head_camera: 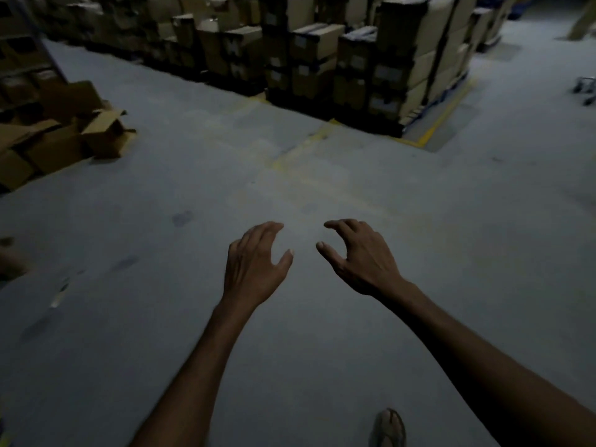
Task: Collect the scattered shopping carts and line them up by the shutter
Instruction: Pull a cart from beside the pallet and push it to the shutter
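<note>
stacked cartons (403, 59), loose boxes (58, 137), yellow floor line (442, 117)

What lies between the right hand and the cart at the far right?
Only bare grey floor lies between the right hand and the blurred cart, as the head view shows.

One shopping cart (585, 88) shows at the far right edge of the view, cut off by the frame so that only part of it is seen. It looks like a bluish-grey metal frame of thin bars (blurred and dim, so finer details cannot be told). It stands on the grey concrete floor (322, 317), well apart from the stacked cartons (416, 59) to its left, across an aisle.
</note>
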